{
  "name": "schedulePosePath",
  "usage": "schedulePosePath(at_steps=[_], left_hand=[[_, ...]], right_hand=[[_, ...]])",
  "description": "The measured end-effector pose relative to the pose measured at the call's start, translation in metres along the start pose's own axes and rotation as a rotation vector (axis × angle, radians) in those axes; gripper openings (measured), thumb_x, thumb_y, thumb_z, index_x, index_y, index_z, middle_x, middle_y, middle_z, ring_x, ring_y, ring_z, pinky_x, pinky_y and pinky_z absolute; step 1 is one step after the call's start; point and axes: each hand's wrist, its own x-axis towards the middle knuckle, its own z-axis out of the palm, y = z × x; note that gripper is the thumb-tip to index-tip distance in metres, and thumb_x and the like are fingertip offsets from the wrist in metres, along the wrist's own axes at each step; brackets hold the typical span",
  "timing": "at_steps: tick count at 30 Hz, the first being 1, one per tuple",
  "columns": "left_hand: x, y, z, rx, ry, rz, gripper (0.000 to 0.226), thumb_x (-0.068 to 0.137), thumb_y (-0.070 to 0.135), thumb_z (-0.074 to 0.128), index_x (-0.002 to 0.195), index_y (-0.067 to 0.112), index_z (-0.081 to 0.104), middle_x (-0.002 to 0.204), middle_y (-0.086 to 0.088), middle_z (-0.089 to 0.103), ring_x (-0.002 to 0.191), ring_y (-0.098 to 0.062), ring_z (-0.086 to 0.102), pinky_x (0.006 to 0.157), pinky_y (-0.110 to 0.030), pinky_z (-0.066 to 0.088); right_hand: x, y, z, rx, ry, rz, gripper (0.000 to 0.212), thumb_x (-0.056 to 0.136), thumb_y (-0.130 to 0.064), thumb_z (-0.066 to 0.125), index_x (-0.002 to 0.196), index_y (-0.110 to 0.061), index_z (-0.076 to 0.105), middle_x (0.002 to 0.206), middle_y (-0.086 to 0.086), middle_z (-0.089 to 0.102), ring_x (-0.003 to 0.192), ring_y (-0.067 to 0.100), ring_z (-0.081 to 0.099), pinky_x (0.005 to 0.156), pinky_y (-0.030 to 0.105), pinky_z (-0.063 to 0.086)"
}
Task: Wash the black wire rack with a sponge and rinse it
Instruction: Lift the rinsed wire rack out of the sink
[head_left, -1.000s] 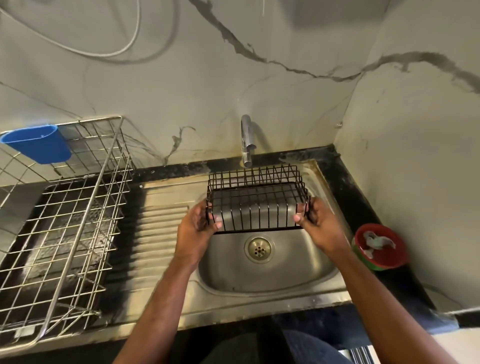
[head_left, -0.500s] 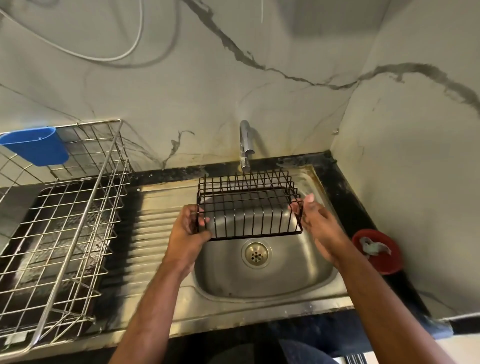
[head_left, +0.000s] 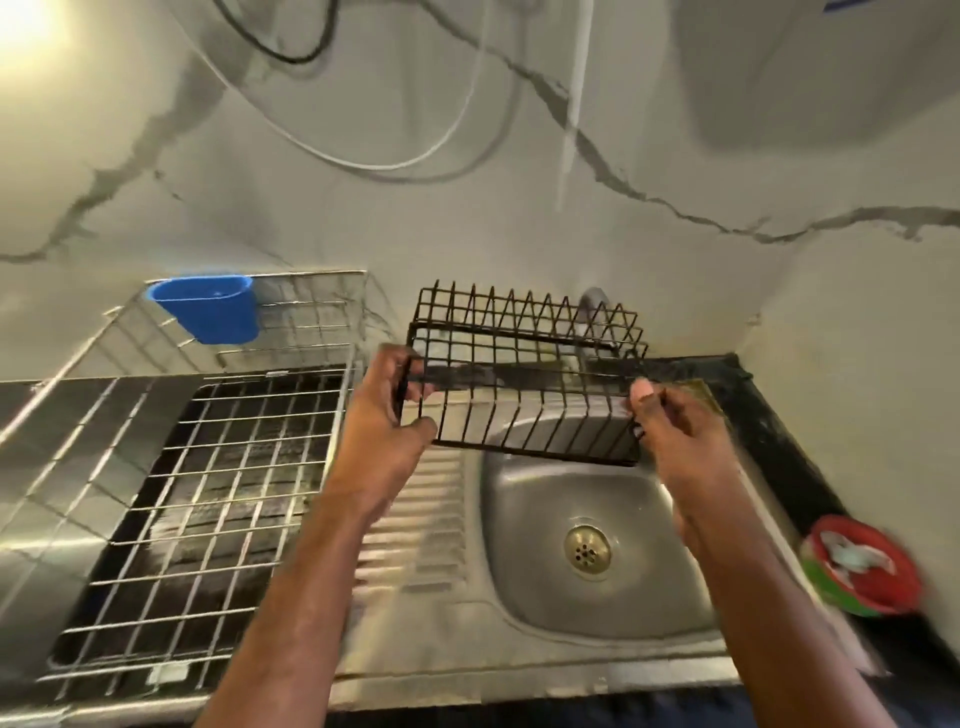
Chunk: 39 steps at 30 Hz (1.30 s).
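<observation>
Two hands hold the black wire rack (head_left: 524, 374) above the sink (head_left: 597, 613): left hand (head_left: 387, 415) grips its left end, right hand (head_left: 670, 421) pinches its right edge. No sponge visible. Advice: keep it level over the basin, under the tap (head_left: 595, 304).

The wire rack (head_left: 524, 374) hangs above the sink (head_left: 597, 597), in front of the tap (head_left: 592, 306), between the left hand (head_left: 384, 421) and right hand (head_left: 680, 436) (one at each end). Left of the sink stands a dish drainer (head_left: 197, 467); right, a small tub (head_left: 862, 564).
</observation>
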Motion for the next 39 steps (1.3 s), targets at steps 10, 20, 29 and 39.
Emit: schedulePosePath(at_steps=[10, 20, 29, 39], left_hand=[[0.004, 0.023, -0.171, 0.035, 0.104, -0.010, 0.067, 0.083, -0.021, 0.059, 0.120, 0.033, 0.050, 0.108, 0.003, 0.068, 0.088, 0.008, 0.068, 0.067, -0.011, 0.053], [0.049, -0.036, -0.280, 0.496, 0.249, -0.134, 0.064, 0.070, -0.001, 0.087, 0.115, 0.025, 0.049, 0.097, 0.000, 0.071, 0.088, -0.019, 0.068, 0.078, -0.035, 0.057], [0.079, -0.101, -0.312, 0.608, 0.233, -0.318, 0.067, 0.065, -0.010, 0.084, 0.116, 0.017, 0.051, 0.089, -0.004, 0.067, 0.075, -0.015, 0.062, 0.062, -0.024, 0.050], [0.097, -0.161, -0.304, 0.835, 0.227, -0.338, 0.047, 0.079, -0.010, 0.072, 0.103, 0.012, 0.037, 0.092, -0.014, 0.066, 0.085, -0.032, 0.066, 0.075, -0.047, 0.060]], right_hand=[[-0.052, -0.077, 0.127, -0.082, -0.148, -0.281, 0.041, 0.092, -0.056, 0.057, 0.093, -0.017, 0.069, 0.091, 0.015, 0.069, 0.080, 0.033, 0.061, 0.078, 0.042, 0.054], [-0.019, -0.087, 0.256, -0.252, -0.472, -0.362, 0.029, 0.097, -0.047, 0.054, 0.098, -0.023, 0.071, 0.097, 0.004, 0.073, 0.096, 0.022, 0.067, 0.087, 0.044, 0.054], [0.021, -0.053, 0.324, -0.454, -0.640, -0.274, 0.028, 0.093, -0.043, 0.064, 0.086, -0.017, 0.070, 0.079, 0.014, 0.068, 0.069, 0.021, 0.058, 0.076, 0.053, 0.056], [0.040, -0.036, 0.383, -1.134, -0.707, -0.337, 0.033, 0.087, -0.033, 0.075, 0.099, -0.003, 0.073, 0.093, 0.010, 0.074, 0.088, 0.022, 0.070, 0.083, 0.035, 0.056]])
